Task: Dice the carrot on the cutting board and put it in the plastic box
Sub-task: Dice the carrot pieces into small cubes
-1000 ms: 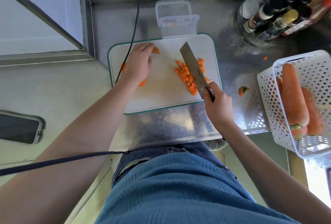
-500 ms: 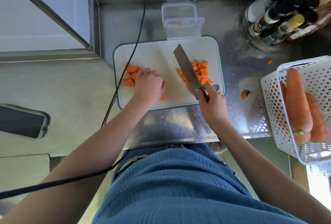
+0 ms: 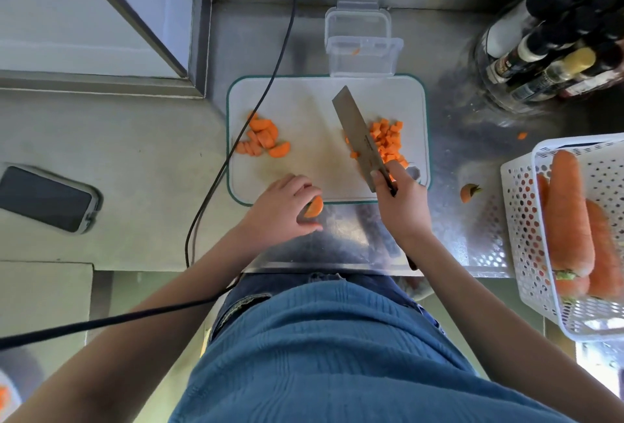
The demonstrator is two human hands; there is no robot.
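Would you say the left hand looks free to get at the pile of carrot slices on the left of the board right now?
Probably not straight away: the left hand already pinches a carrot piece at the board's near edge. The slices lie uncovered ahead of it; only the black cable crosses there.

The cutting board (image 3: 304,159) lies mid-frame on the bench (image 3: 472,138), with the plastic box (image 3: 363,47) touching its upper edge. Carrot slices (image 3: 261,138) lie on its left part, diced carrot (image 3: 388,140) on its right. A basket (image 3: 520,220) sits at the right edge, a phone (image 3: 45,198) far left.
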